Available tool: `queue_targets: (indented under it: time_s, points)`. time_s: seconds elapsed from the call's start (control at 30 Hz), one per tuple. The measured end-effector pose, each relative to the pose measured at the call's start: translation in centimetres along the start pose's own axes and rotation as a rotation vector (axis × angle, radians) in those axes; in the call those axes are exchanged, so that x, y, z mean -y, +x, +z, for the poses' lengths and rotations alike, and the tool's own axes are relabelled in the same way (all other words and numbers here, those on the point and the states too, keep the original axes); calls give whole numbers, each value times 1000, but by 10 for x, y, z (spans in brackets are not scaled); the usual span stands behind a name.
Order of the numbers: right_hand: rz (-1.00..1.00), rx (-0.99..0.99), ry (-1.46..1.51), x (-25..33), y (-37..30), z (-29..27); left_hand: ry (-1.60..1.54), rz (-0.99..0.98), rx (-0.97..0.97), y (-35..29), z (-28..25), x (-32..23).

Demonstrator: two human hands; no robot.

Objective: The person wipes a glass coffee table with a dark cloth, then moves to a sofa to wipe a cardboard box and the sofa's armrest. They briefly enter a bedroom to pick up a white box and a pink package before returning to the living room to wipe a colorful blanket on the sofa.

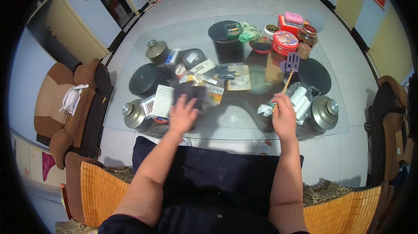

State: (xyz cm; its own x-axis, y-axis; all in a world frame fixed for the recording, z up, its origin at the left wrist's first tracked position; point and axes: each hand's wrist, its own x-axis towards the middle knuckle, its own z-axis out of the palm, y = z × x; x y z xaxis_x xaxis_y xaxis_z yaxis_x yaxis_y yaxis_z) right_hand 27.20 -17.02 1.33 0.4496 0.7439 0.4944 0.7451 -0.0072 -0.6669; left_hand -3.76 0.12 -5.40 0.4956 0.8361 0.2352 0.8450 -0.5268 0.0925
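Note:
My right hand [284, 108] is closed round the wooden handle of a purple slotted spatula [293, 62], its head pointing away from me above a brown board [274, 69]. My left hand [183, 114] has its fingers spread at the near edge of a dark flat item [189, 91]; both are a little blurred, and whether it is a pouch or a cloth I cannot tell. Beside that hand lies a white printed card [163, 100]. White rolls [299, 103] in clear plastic and a crumpled white tissue [265, 110] are next to my right hand.
All this rests on a glass table [244, 125] with metal-capped supports [325, 111]. Farther back stand a round red tin [285, 42], a lidded jar [307, 35], a red bowl [261, 46] and a green plastic bag [249, 32]. Sofas [65, 99] flank the table.

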Motion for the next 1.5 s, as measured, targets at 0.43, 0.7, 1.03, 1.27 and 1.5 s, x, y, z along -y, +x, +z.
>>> queue_targets:
  time_s: [0.43, 0.7, 1.03, 1.27, 1.5]
  points:
    - [-135, 187, 28, 48, 9, 79, -207, 195, 80, -60, -8, -80]
    - [-120, 244, 90, 70, 11, 111, -134, 190, 185, -70, -29, -3]
    - [-116, 240, 104, 73, 13, 103, -143, 15, 263, -64, -22, 17]
    - [-131, 335, 69, 72, 3, 119, -225, 265, 184, -53, -12, -58]
    - [-193, 427, -155, 55, -1, 118, 7, -257, 73, -78, -27, 108]
